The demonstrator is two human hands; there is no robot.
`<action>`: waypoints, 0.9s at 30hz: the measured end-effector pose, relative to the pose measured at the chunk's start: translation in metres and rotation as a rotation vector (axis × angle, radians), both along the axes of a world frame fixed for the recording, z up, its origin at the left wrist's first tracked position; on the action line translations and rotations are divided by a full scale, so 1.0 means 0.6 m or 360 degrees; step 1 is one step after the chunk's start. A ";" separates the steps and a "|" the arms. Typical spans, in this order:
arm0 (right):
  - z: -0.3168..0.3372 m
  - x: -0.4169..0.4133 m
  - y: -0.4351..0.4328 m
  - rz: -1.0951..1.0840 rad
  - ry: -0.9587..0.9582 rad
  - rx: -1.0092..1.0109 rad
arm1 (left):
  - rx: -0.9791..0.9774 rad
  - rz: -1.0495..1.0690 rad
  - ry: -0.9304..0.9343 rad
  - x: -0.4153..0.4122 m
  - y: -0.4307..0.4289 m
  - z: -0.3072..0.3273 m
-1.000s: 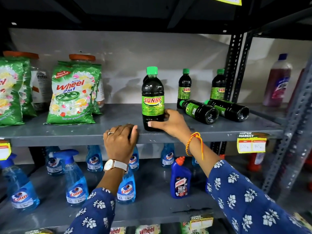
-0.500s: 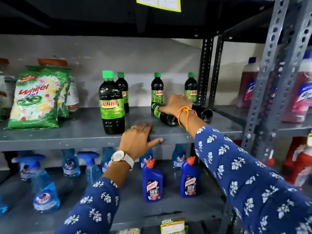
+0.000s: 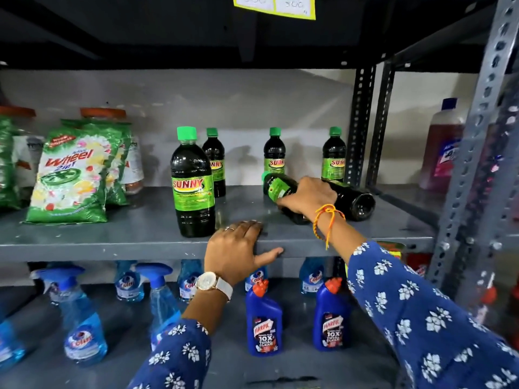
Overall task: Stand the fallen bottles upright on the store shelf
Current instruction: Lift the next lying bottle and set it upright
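Two dark Sunny bottles with green caps lie on their sides on the grey shelf [image 3: 112,237]. My right hand [image 3: 307,193] wraps over the nearer fallen bottle [image 3: 276,186], around its middle. The second fallen bottle [image 3: 355,202] lies just behind it, base toward me. One large Sunny bottle [image 3: 192,186] stands upright near the shelf's front edge. Three smaller ones stand at the back [image 3: 215,161], [image 3: 274,155], [image 3: 334,157]. My left hand [image 3: 238,252] rests flat on the shelf's front edge, fingers spread, holding nothing.
Green Wheel detergent bags [image 3: 70,175] stand at the left of the shelf. A perforated metal upright [image 3: 474,141] rises at the right, with a pink bottle [image 3: 443,147] beyond it. Blue Colin sprayers [image 3: 81,327] and Harpic bottles [image 3: 264,324] fill the lower shelf.
My right hand left the large upright bottle and moved right onto the nearer fallen bottle. My left hand slid right along the shelf edge. The view shifted right.
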State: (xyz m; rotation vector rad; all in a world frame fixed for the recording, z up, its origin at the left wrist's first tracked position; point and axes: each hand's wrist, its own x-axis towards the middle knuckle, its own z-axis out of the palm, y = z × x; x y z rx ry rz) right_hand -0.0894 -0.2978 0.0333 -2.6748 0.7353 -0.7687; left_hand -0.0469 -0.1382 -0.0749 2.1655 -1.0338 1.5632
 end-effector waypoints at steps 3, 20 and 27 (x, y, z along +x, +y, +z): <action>-0.019 -0.003 -0.010 0.0106 -0.0324 0.0277 | -0.0001 -0.0022 0.0007 0.002 -0.001 -0.003; -0.062 0.012 -0.009 0.0636 -0.0650 0.0788 | -0.0018 -0.0067 -0.0004 0.007 -0.002 -0.010; -0.059 0.009 -0.007 0.0614 -0.0566 0.0783 | -0.0008 -0.0065 0.0012 0.003 0.000 -0.008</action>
